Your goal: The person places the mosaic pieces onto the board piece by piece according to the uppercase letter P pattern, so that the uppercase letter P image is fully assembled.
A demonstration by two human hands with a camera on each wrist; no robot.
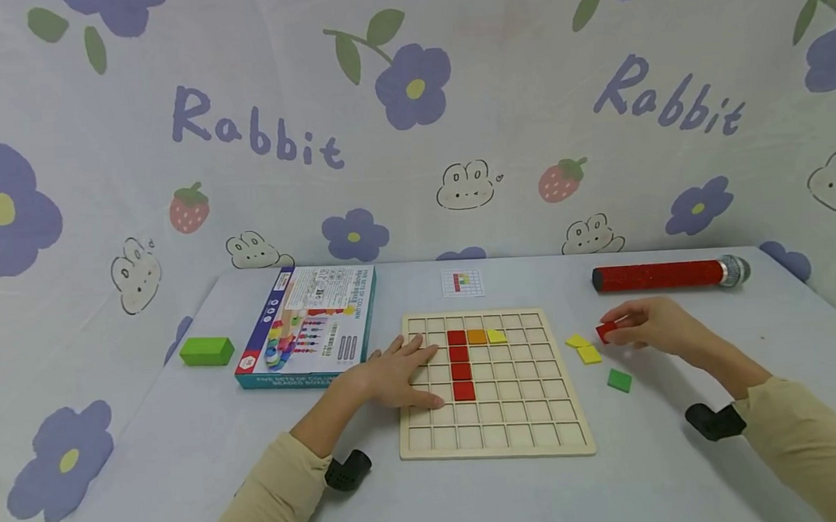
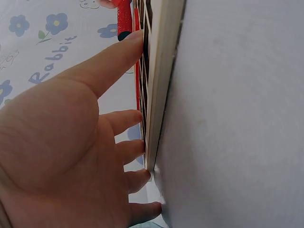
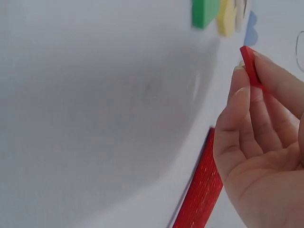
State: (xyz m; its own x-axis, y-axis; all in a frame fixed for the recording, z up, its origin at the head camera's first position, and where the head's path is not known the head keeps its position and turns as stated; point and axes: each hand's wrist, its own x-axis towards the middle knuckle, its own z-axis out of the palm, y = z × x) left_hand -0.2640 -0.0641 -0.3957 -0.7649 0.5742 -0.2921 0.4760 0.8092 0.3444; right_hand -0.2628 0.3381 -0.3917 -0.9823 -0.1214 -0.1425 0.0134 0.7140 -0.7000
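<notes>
Spread flat, my left hand (image 1: pixel 397 376) rests on the left edge of a wooden grid board (image 1: pixel 512 414). In the left wrist view, its thumb (image 2: pixel 116 59) and fingertips touch the board's edge area. Several red tiles (image 1: pixel 461 371) form a column in the grid. Right of the top one sit an orange tile (image 1: pixel 476 336) and a yellow tile (image 1: pixel 496 336). My right hand (image 1: pixel 652 327) pinches a red tile (image 3: pixel 250 66) between thumb and fingers, right of the board. Near it lie two loose yellow tiles (image 1: pixel 589 355) and a green tile (image 1: pixel 619 381).
A small printed card (image 1: pixel 462 283) with a coloured grid lies behind the board. To the left are a boxed bead set (image 1: pixel 322 320) and a green block (image 1: pixel 207 351). A red microphone (image 1: pixel 660 276) lies at the back right. Patterned cloth (image 1: pixel 400 176) hangs behind the table.
</notes>
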